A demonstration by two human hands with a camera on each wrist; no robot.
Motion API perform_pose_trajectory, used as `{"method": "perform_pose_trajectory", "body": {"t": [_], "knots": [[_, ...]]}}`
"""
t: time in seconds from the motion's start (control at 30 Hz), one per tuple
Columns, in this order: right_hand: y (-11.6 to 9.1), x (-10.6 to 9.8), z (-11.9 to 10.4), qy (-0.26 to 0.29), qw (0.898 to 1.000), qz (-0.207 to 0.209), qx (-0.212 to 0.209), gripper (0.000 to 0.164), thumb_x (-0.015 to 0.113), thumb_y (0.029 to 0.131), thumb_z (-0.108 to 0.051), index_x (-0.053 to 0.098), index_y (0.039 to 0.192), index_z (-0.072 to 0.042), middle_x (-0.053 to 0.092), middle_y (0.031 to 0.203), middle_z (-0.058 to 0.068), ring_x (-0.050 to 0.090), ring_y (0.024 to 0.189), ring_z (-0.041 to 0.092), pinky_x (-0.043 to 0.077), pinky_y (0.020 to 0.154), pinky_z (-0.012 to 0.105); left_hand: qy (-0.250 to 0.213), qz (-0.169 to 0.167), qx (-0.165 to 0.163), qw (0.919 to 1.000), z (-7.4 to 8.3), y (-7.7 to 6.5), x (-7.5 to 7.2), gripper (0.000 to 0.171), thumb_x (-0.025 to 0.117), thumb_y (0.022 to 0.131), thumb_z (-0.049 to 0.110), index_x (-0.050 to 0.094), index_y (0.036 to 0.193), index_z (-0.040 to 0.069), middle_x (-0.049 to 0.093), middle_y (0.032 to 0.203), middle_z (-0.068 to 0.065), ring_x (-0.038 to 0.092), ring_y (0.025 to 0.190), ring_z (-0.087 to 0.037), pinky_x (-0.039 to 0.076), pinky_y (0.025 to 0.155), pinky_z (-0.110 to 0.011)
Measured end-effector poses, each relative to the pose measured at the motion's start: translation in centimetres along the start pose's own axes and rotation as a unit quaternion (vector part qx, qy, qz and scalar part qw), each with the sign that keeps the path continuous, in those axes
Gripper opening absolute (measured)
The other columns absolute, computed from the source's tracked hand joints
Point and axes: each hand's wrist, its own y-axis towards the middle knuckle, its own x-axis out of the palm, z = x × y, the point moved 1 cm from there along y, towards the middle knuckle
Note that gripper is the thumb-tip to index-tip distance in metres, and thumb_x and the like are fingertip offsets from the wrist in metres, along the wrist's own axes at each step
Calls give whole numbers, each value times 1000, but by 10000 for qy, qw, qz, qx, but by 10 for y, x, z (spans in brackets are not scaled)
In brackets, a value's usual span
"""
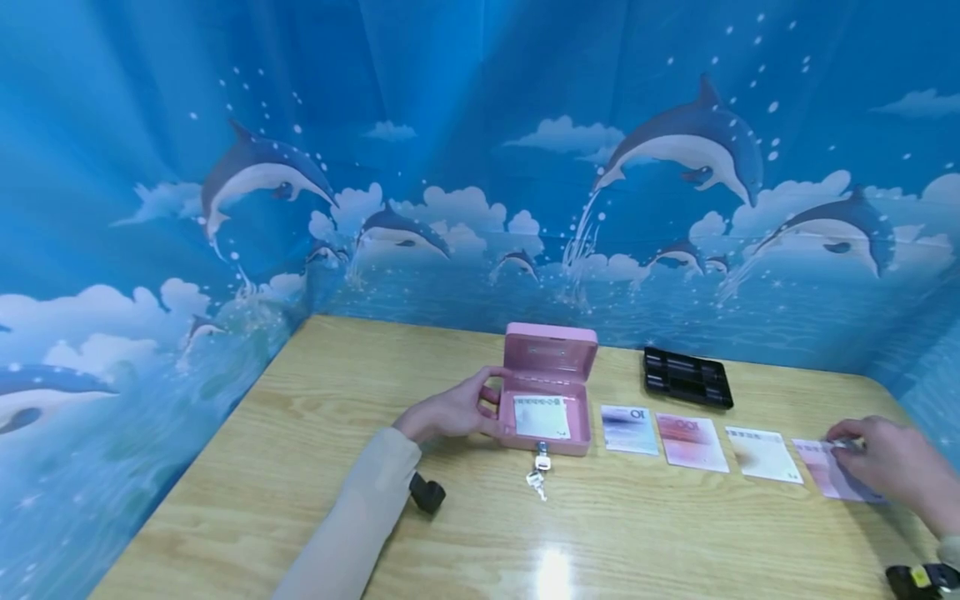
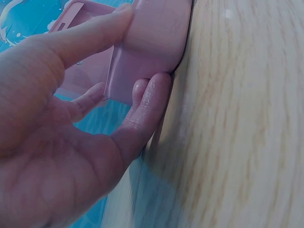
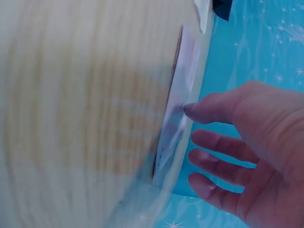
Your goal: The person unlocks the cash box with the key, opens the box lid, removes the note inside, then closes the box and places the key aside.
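A small pink cash box (image 1: pixel 582 427) stands on the table with its lid raised and a pale banknote (image 1: pixel 542 418) inside. My left hand (image 1: pixel 457 408) grips the box's left side; in the left wrist view its thumb and fingertips touch the pink wall. Keys (image 1: pixel 536 481) hang from the front lock. To the right lies a row of banknotes: blue (image 1: pixel 630 432), red (image 1: pixel 692 443), pale (image 1: pixel 763 455) and purple (image 1: pixel 817 471). Over the purple one is my right hand (image 1: pixel 888 454). In the right wrist view its fingers are spread and loosely bent, the thumb tip at the note.
A black compartment tray (image 1: pixel 686 380) lies behind the notes, near the table's back edge. Behind the wooden table (image 1: pixel 337 375) hangs a blue dolphin-print cloth (image 1: pixel 450 167), which also covers the left side.
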Motion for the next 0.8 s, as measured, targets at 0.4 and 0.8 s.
{"method": "perform_pose_trajectory", "body": {"t": [0.4, 0.8], "knots": [[-10, -9, -50, 706, 9936, 745, -470, 24, 73, 91, -17, 74, 106, 3, 72, 99, 28, 68, 79, 40, 53, 60, 51, 35, 17, -47, 10000, 0, 0, 0, 91, 84, 83, 17, 30, 156, 30, 55, 132, -9, 61, 112, -21, 52, 103, -42], [-14, -15, -116, 2231, 9713, 604, -560, 37, 69, 98, -33, 70, 124, -6, 75, 111, 14, 57, 82, -16, 56, 63, 19, 65, 16, -71, 10000, 0, 0, 0, 97, 85, 83, 19, 27, 160, 30, 54, 136, -9, 61, 113, -21, 51, 106, -43]]}}
